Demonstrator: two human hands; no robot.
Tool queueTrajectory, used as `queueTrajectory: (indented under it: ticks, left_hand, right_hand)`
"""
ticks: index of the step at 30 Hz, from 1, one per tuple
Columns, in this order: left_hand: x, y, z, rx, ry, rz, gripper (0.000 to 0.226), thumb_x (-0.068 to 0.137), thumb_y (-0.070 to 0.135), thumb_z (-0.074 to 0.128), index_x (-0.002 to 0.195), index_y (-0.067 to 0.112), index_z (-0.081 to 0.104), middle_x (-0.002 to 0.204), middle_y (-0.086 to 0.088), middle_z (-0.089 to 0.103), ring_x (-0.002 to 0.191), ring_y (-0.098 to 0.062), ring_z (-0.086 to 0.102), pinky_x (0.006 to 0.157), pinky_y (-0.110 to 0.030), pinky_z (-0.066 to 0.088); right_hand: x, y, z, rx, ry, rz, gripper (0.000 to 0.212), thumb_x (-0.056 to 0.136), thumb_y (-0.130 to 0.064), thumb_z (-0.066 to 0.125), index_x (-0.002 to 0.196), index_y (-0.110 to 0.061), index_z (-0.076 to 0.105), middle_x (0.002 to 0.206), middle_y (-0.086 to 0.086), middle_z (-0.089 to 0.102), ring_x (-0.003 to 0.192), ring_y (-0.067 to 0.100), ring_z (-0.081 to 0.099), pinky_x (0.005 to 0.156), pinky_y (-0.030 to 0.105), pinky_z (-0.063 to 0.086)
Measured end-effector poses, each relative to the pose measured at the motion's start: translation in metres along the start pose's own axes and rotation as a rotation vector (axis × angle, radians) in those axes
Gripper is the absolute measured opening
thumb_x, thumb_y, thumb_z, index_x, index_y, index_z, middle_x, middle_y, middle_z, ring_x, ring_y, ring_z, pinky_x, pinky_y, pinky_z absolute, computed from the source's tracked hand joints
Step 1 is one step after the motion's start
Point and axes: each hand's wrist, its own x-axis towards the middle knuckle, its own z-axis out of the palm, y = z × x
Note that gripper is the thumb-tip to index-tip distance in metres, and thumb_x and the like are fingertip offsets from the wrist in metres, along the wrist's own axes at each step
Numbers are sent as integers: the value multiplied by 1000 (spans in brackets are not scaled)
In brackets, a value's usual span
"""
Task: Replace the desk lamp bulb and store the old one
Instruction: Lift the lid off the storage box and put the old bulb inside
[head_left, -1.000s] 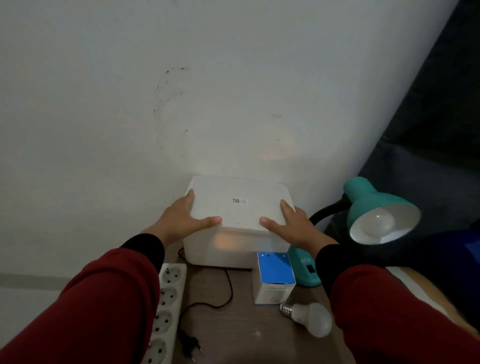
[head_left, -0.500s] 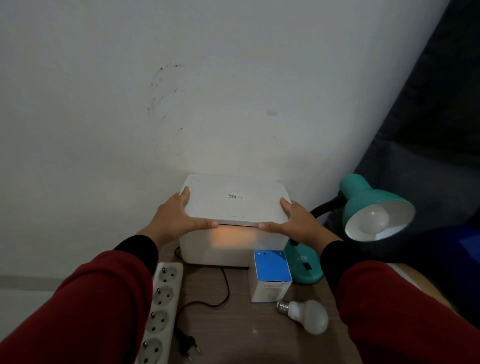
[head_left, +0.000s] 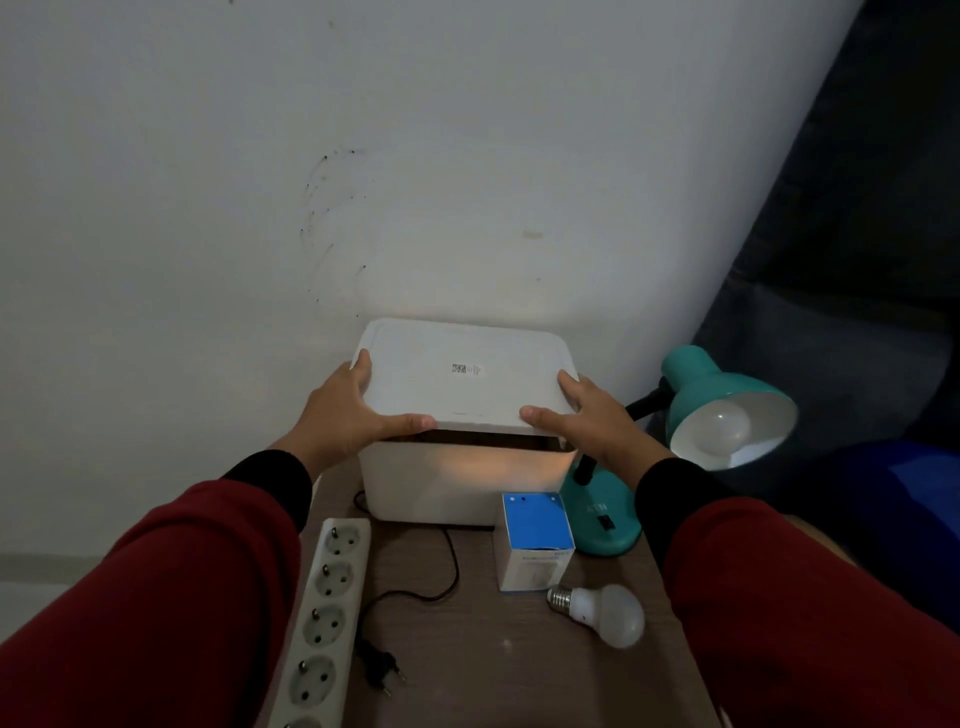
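Both hands (head_left: 467, 415) grip the lid (head_left: 465, 376), raised.

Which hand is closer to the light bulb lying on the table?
Right. The right hand grips the lid's near right corner, above the loose bulb; the left hand holds the lid's far-left side.

Two bulbs (head_left: 602, 613) (head_left: 724, 430), one lamp (head_left: 727, 400), one power strip (head_left: 324, 618)
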Motion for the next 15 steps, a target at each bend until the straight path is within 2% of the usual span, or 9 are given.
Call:
queueTrajectory:
  ticks: [5, 9, 15]
  left_hand:
    - [-37, 8, -10, 58, 6, -10, 125, 60, 57, 78, 151, 12, 6, 152, -6, 30, 138, -26, 32, 110, -36, 33]
    - [-87, 11, -11, 114, 0, -12, 123, 62, 56, 78, 151, 9, 7, 151, -8, 31, 137, -27, 33, 109, -35, 33]
    - [-175, 5, 9, 178, -33, -22, 124, 57, 60, 78, 150, 9, 13, 140, -10, 43, 126, -27, 44, 100, -33, 41]
  right_hand:
    - [-37, -8, -2, 53, 41, -5, 88, 82, -43, 67, 150, -11, 21, 157, 3, 22, 143, 22, 25, 114, 31, 23]
    - [-87, -1, 5, 62, 38, 18, 89, 80, -46, 67, 150, -13, 22, 159, 4, 18, 144, 23, 22, 118, 36, 20]
    - [-179, 22, 20, 67, 22, 52, 84, 84, -41, 66, 150, -12, 22, 157, 4, 21, 142, 22, 26, 111, 29, 25]
